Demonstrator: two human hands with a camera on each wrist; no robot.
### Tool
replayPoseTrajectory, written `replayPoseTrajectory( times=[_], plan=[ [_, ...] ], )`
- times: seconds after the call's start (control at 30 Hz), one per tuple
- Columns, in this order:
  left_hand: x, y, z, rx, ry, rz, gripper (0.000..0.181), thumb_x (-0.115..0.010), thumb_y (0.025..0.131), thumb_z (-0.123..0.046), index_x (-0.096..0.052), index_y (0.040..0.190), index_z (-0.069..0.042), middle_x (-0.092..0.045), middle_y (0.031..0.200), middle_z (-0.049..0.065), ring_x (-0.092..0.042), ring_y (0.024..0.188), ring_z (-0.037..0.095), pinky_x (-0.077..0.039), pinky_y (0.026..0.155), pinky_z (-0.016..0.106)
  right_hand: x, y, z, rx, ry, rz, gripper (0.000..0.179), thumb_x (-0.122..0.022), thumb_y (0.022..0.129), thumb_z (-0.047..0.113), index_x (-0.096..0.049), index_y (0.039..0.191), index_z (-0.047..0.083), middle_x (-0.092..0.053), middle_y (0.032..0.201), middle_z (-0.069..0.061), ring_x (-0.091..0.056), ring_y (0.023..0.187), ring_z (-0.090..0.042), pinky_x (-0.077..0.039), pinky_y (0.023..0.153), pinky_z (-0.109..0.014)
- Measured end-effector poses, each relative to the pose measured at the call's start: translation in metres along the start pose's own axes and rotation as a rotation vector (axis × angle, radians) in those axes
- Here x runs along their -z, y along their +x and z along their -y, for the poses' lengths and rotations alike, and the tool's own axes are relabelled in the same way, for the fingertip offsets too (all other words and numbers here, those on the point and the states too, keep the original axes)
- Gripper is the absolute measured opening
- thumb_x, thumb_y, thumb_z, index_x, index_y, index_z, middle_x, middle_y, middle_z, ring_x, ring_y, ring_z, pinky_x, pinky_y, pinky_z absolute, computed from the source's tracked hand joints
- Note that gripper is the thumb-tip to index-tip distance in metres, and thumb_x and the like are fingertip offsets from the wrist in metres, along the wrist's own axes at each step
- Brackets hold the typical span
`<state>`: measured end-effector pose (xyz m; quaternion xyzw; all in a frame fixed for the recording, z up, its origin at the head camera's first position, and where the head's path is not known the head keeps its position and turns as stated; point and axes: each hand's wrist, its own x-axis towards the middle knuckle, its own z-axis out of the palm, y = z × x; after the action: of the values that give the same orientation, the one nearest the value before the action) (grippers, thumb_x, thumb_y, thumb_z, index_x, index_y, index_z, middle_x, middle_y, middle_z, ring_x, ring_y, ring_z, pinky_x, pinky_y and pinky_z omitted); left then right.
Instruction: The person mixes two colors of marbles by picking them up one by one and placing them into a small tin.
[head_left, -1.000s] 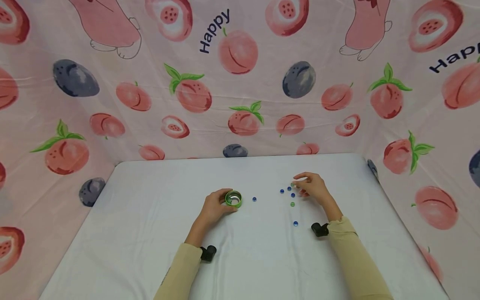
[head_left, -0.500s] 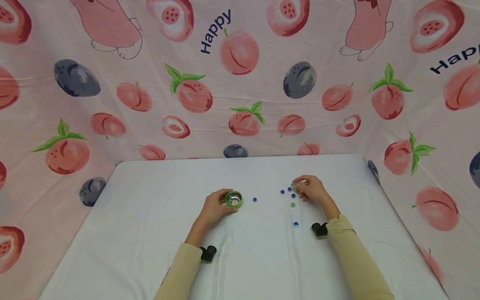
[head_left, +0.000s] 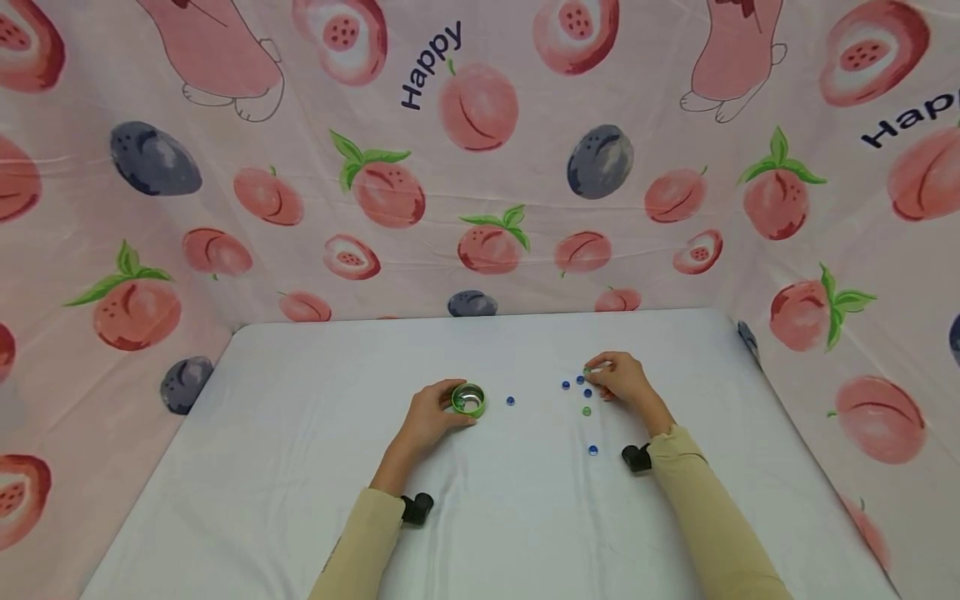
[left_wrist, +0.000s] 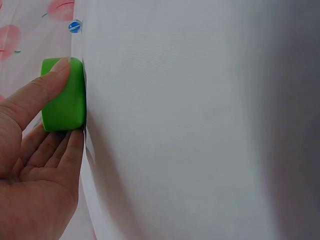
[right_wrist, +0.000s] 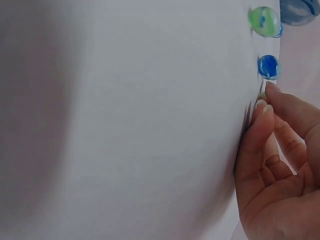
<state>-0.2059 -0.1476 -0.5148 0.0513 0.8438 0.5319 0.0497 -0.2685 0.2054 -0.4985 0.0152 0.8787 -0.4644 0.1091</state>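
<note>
On the left, my left hand (head_left: pixel 429 417) grips a small round green cup (head_left: pixel 469 415) with a shiny metallic inside, its mouth facing up. The left wrist view shows the thumb along the green wall (left_wrist: pixel 65 100) and the other fingers round the far side. My right hand (head_left: pixel 628 382) is over the marbles at the right, thumb and index finger pinching a green marble (right_wrist: pixel 262 95) mostly hidden by the fingertips. Close by lie blue marbles (head_left: pixel 566 385) and a green marble (head_left: pixel 587 411) on the cloth.
A lone blue marble (head_left: pixel 511 401) sits just right of the cup, and another blue marble (head_left: pixel 593 450) is nearer the front. White cloth (head_left: pixel 510 517) covers the table, and a fruit-print curtain (head_left: pixel 420 275) stands behind and at both sides.
My right hand has come slightly down, and its thumb and index finger have closed on the green marble. The left hand keeps the cup in the same place.
</note>
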Motion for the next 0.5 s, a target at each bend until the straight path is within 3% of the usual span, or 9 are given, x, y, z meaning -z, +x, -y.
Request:
replayPoseTrajectory(
  times=[0.5],
  plan=[
    [0.0001, -0.0002, 0.0009, -0.009, -0.009, 0.001, 0.067, -0.089, 0.079, 0.005, -0.062, 0.14, 0.005, -0.065, 0.14, 0.025, -0.063, 0.133, 0.039, -0.054, 0.112, 0.045, -0.002, -0.0044, 0.0004, -0.019, 0.024, -0.051, 0.027, -0.072, 0.099, 0.01, -0.07, 0.119, -0.007, -0.058, 0.064, 0.002, -0.052, 0.048, -0.005, -0.05, 0.047, -0.016]
  ],
)
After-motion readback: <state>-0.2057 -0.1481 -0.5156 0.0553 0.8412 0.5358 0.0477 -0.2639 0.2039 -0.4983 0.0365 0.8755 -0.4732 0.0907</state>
